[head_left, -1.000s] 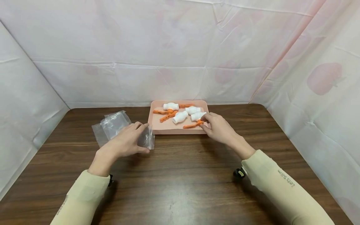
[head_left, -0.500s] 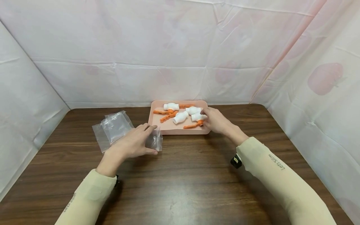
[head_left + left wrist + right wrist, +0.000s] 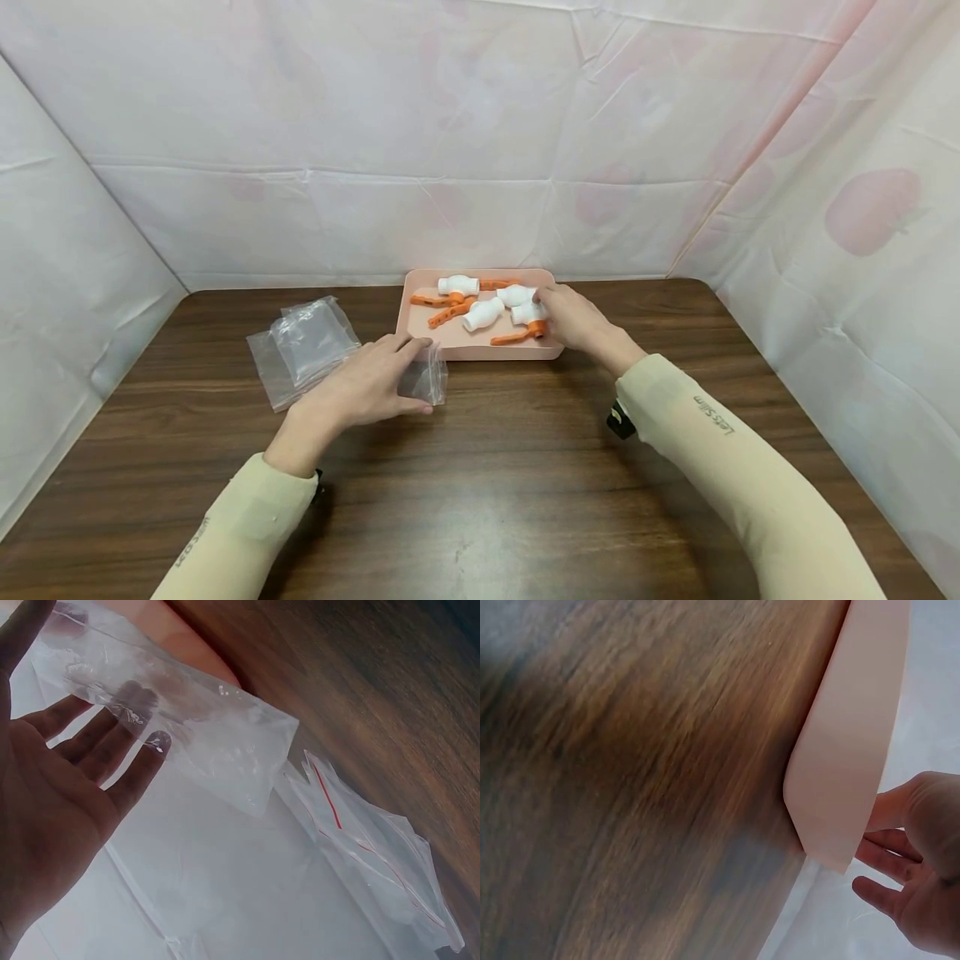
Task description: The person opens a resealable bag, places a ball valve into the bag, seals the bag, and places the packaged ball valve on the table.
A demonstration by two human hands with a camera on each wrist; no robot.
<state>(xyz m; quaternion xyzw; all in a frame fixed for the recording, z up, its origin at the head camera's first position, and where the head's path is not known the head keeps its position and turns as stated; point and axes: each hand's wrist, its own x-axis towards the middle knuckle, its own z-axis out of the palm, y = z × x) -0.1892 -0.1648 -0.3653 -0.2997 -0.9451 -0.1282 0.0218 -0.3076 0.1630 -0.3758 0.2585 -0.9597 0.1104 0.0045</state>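
My left hand (image 3: 365, 383) touches a clear zip bag (image 3: 423, 377) just in front of the tray's left corner. In the left wrist view, its long fingers (image 3: 139, 769) are fairly straight and spread, with fingertips behind the clear plastic. My right hand (image 3: 573, 318) grips the right end of a white ball valve (image 3: 527, 312) with an orange lever (image 3: 512, 337), at the right of the pink tray (image 3: 480, 353). The valve is partly covered by the fingers. The right wrist view shows fingers (image 3: 885, 859) beyond the tray wall; that wall hides the valve.
Several other white valves with orange levers, one of them a valve body (image 3: 483, 314), lie in the tray. More clear bags (image 3: 307, 337) are stacked to the left on the brown wooden table (image 3: 510, 483). A pale fabric wall (image 3: 480, 208) stands behind the tray.
My left hand has moved right, bringing one clear bag off the stack toward the tray's front. My right hand has shifted from the lever of the nearest right valve to its white end.
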